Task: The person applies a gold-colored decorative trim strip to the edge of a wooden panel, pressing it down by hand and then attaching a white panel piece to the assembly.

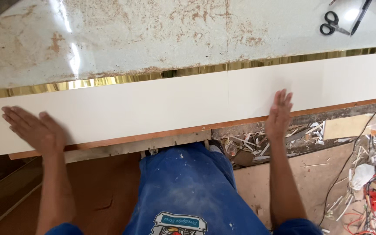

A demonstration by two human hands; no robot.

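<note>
While both hands lie flat with fingers spread and gripping nothing, the left hand [35,130] presses down near the left end of a long white panel [162,106], and the right hand [279,114] rests palm-down farther along it, toward the right, the two well apart. Stretching across nearly the whole view, the white panel lies along the near edge of the surface [153,35], tilted slightly so its right end sits higher in the frame. Just beyond the panel's far edge, and running along it, a shiny gold strip [122,79] reflects the light. Along the panel's near edge shows a thin brown wooden edge [153,135]. Farther back, the surface is pale and glossy, blotched with rust-coloured stains. At its far right corner lie black-handled scissors [332,24] with a black pen [360,16] just beside them. Below the hands, the person's blue, paint-flecked work clothes [188,187] fill the middle of the view. On the floor [292,182] to the right lie scattered offcuts and scraps [257,146], loose cables [349,165], and a crumpled white bag [363,174].
</note>
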